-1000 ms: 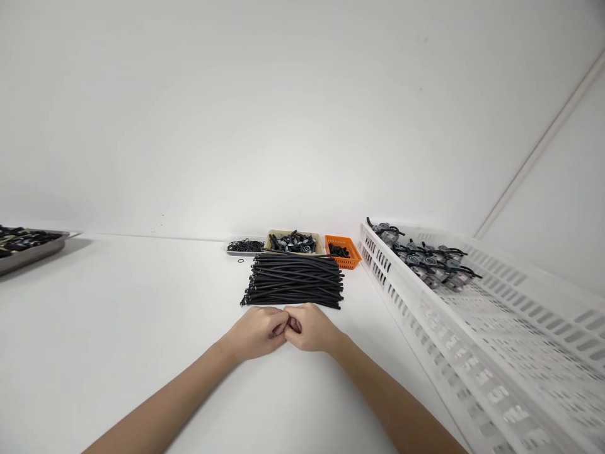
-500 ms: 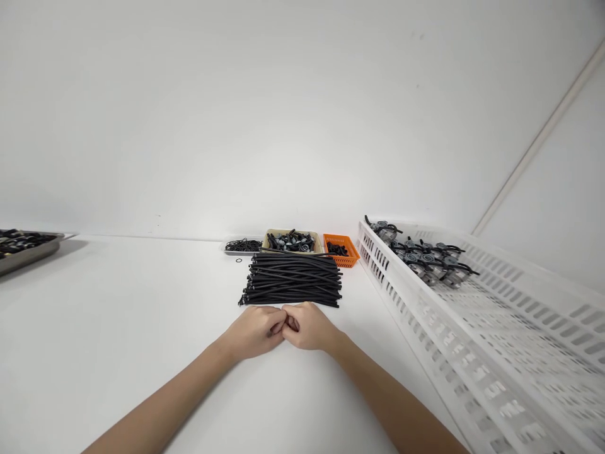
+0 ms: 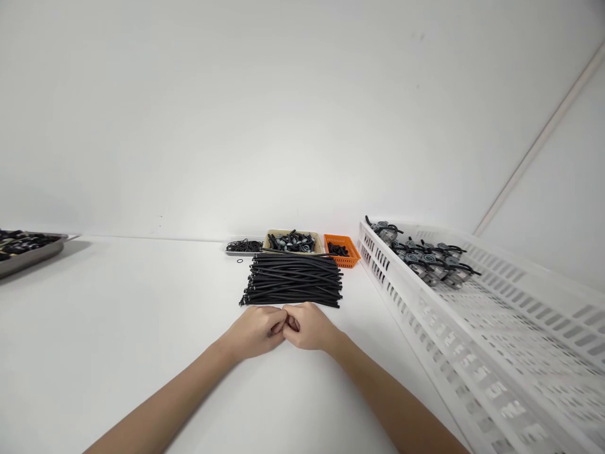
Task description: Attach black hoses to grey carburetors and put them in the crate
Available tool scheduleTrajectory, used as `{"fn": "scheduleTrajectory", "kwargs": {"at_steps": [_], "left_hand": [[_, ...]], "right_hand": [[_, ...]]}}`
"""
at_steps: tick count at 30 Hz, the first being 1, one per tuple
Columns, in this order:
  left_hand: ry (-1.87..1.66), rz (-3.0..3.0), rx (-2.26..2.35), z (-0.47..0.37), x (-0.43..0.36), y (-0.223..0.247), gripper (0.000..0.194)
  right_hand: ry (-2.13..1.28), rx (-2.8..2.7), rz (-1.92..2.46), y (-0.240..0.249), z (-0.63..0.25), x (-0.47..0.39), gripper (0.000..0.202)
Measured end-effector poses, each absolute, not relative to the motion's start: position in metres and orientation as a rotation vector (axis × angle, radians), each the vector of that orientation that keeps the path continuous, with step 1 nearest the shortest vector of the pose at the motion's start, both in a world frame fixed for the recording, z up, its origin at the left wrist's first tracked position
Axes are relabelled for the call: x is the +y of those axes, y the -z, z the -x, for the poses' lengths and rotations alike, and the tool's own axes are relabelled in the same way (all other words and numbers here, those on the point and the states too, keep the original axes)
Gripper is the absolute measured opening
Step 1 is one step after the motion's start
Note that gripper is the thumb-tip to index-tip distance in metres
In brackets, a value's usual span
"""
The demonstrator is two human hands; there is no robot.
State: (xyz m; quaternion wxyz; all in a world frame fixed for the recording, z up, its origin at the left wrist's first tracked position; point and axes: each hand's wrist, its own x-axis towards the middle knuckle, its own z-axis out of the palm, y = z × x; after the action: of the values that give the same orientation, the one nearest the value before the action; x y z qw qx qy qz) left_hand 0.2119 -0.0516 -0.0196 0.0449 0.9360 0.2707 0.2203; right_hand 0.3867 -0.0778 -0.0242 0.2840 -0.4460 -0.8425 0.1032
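Note:
My left hand [image 3: 258, 331] and my right hand [image 3: 309, 326] rest on the white table, curled shut, with their fingertips touching each other. No object shows in the small gaps between the curled fingers. Just beyond them lies a neat stack of black rubber tubes [image 3: 293, 280], laid crosswise, with small light-coloured bits at their left ends. The front of the stack is close to my knuckles, and neither hand holds a tube.
Behind the stack stand a shallow tray of black rings [image 3: 244, 246], a cream tray of black and grey parts [image 3: 293, 241] and an orange basket [image 3: 347, 261]. One loose ring [image 3: 239, 261] lies nearby. A long white crate [image 3: 416, 302] with assembled parts [image 3: 435, 261] runs along the right; a metal tray [image 3: 35, 257] sits left.

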Motion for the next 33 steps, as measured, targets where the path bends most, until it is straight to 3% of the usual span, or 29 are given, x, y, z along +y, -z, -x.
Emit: {"fn": "scheduleTrajectory", "kwargs": {"at_steps": [33], "left_hand": [[-0.656, -2.846, 0.823, -0.2104, -0.0530, 0.0186, 0.020]], "right_hand": [[-0.301, -2.254, 1.242, 0.0216, -0.3853, -0.0797, 0.012]]}}
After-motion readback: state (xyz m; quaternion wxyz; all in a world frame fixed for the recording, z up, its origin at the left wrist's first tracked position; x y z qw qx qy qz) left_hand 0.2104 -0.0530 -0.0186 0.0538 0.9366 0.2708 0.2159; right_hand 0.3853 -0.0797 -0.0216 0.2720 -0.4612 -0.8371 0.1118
